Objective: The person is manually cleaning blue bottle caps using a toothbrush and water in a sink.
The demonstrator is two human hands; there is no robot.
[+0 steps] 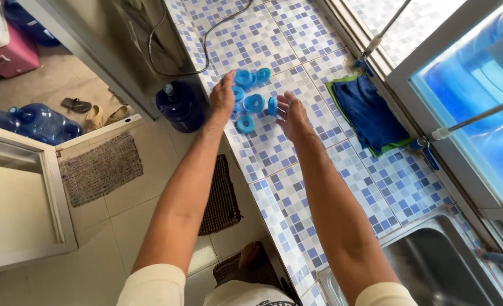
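Several blue plastic bottle caps [254,102] lie in a cluster on the blue-and-white tiled counter [297,170]. My left hand [222,97] reaches to the left side of the cluster, its fingertips touching a cap [243,77] at the top. My right hand [291,116] is on the right side, fingers spread, next to a cap standing on edge [272,106]. Neither hand clearly grips a cap. One more cap [244,123] lies nearest to me between both hands.
A blue cloth [367,110] lies on the counter to the right, by a window with large water jugs behind the glass. A steel sink [433,266] is at bottom right. On the floor stand a dark blue jug [179,105], mats and sandals.
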